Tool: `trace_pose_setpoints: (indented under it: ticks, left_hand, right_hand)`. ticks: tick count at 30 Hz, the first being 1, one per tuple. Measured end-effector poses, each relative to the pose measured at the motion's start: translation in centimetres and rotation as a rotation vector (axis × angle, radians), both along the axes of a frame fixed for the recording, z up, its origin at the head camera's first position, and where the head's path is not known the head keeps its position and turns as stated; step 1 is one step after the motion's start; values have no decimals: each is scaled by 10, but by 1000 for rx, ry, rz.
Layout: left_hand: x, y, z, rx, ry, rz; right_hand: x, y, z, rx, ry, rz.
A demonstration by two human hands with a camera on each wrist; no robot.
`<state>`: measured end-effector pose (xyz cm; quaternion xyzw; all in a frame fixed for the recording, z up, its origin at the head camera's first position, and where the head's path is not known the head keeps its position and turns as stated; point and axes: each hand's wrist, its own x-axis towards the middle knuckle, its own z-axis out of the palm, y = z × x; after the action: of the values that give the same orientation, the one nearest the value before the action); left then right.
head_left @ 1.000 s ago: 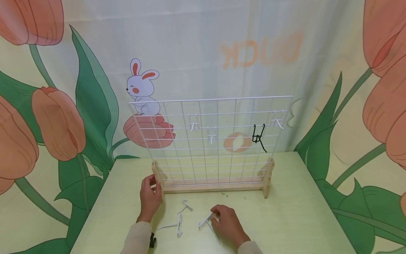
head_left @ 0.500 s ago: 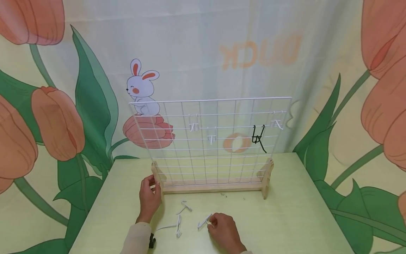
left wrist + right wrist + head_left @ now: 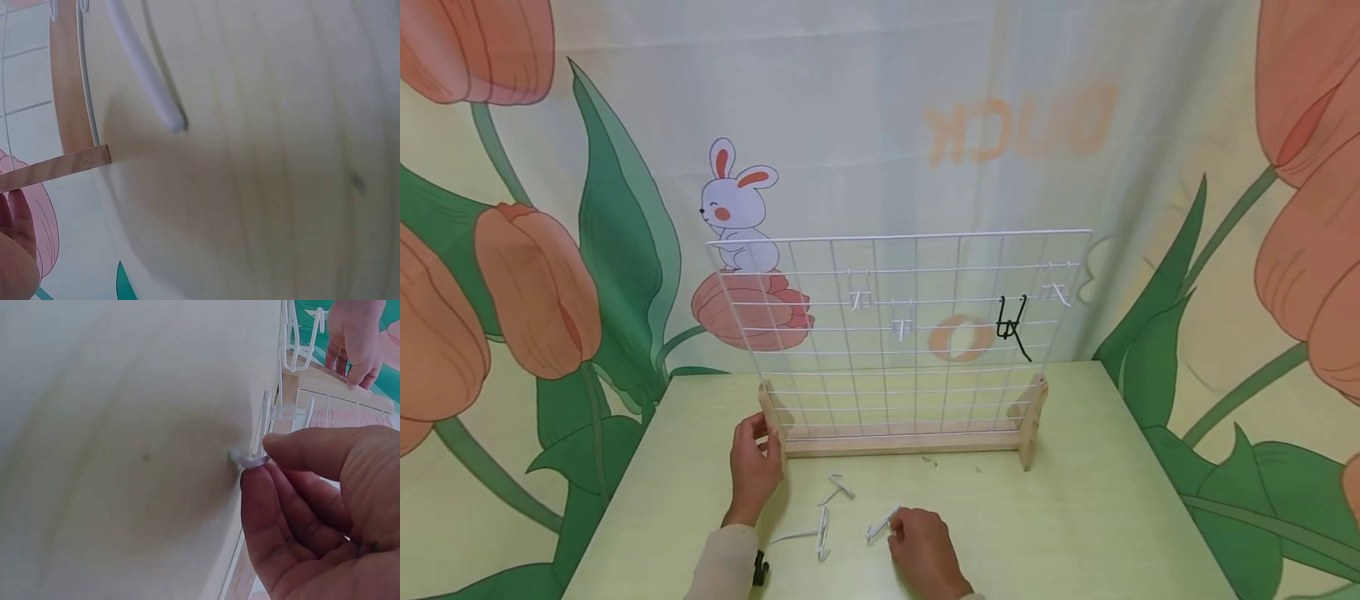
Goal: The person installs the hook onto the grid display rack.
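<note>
A white wire grid panel (image 3: 917,367) stands upright in a wooden stand (image 3: 902,447). My left hand (image 3: 756,467) holds the stand's left upright, thumb toward me and fingers at its outer edge. With thumb and index finger, my right hand (image 3: 925,546) pinches the prong of a white wire hook (image 3: 882,525) over the table; the right wrist view shows the prong's tip (image 3: 253,462) between them. Two more white hooks lie between the hands: one (image 3: 823,533) nearer me, the other (image 3: 841,486) closer to the stand.
On the grid hang several hooks: white ones at upper left (image 3: 859,298), centre (image 3: 902,327) and upper right (image 3: 1057,292), plus a black one (image 3: 1011,325). Small bits (image 3: 929,461) lie before the stand. A printed curtain (image 3: 865,108) backs the table (image 3: 1097,500).
My right hand has drawn slightly down and toward me along the white hook, from its upper end to its prong. The left hand has stayed at the stand.
</note>
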<state>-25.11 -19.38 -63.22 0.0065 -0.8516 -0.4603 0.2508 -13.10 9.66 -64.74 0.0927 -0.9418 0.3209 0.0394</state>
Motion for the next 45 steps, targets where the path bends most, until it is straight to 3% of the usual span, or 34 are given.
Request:
trace_pose_setpoints:
  ticks: [11,32,45]
  left_hand:
    - [1,0,-3,10,2,17]
    - [0,2,-1,24,2,27]
    - [0,2,-1,33,-14,13]
  right_hand:
    - [0,0,3,19,-42,-4]
    - [1,-2,5,81,41,-13]
    - [2,6,16,50,8,-28]
